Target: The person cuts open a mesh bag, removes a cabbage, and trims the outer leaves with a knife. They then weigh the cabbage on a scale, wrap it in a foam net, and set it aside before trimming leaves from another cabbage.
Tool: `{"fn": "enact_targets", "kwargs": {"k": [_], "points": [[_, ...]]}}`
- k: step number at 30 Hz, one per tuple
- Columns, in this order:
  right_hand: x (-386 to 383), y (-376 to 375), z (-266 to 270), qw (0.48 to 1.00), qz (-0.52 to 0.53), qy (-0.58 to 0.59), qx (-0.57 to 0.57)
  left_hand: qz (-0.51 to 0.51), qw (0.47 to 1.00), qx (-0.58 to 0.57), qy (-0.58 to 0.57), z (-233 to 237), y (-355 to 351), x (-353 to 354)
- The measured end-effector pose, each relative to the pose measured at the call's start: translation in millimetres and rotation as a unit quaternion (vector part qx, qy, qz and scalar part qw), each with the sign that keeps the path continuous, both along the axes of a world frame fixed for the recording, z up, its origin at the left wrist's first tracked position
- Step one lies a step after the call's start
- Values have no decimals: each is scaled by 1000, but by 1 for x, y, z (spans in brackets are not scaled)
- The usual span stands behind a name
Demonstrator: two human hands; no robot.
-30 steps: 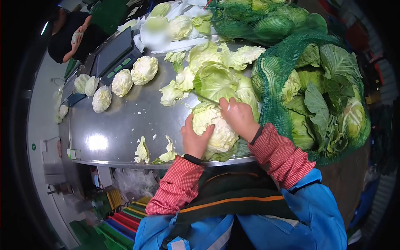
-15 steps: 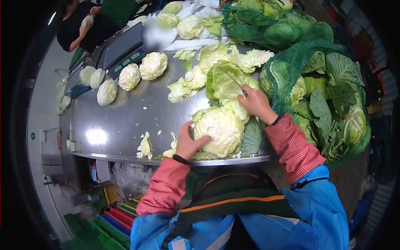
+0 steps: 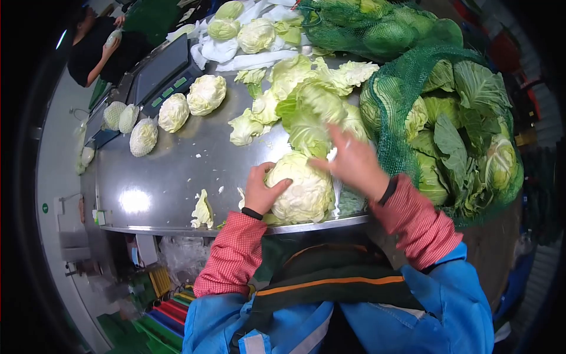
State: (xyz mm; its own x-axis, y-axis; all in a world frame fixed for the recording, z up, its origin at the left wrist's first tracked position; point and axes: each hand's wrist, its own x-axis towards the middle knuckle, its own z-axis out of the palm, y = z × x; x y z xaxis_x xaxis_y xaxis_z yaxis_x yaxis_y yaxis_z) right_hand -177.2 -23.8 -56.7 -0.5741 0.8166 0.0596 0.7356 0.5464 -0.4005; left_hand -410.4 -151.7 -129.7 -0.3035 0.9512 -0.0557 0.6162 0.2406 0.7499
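Observation:
A trimmed pale cabbage [image 3: 303,192] sits at the table's near edge. My left hand [image 3: 263,187] grips its left side, thumb on top and fingers around the far side. Over its upper right is my right hand [image 3: 354,162], blurred by motion, with thumb and forefinger spread apart. A whitish sliver shows by its fingers; I cannot make out what it is. Just beyond lies a pile of loose cabbage leaves [image 3: 306,127], one of them smeared by motion. A darker green leaf [image 3: 352,202] lies under my right wrist.
Green net sacks of cabbages [image 3: 436,147] crowd the right side and back. Two bare cabbages [image 3: 206,94] and several foam-netted ones [image 3: 143,137] stand left, beside a scale [image 3: 165,76]. A leaf scrap [image 3: 202,210] lies near the edge. Another person [image 3: 100,50] holds a wrapped cabbage.
My right hand has come away from the leaf pile, down and left toward the cabbage, its fingers now spread. My left hand keeps its grip. The whole view has shifted slightly.

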Motion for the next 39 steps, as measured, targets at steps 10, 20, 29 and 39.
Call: {"fn": "enact_targets", "kwargs": {"k": [10, 20, 29, 39], "points": [[21, -12, -111, 880, -14, 316, -353, -78, 987, -81, -115, -30, -4, -24], [-8, 10, 7, 887, -6, 286, -362, 8, 799, 11, -601, -4, -28, -17], [9, 7, 4, 992, -16, 58, -113, 82, 703, 173, -685, 37, -26, -22], [-19, -10, -8, 684, 1, 453, -572, 33, 778, 190, -599, 103, -7, 8]]}}
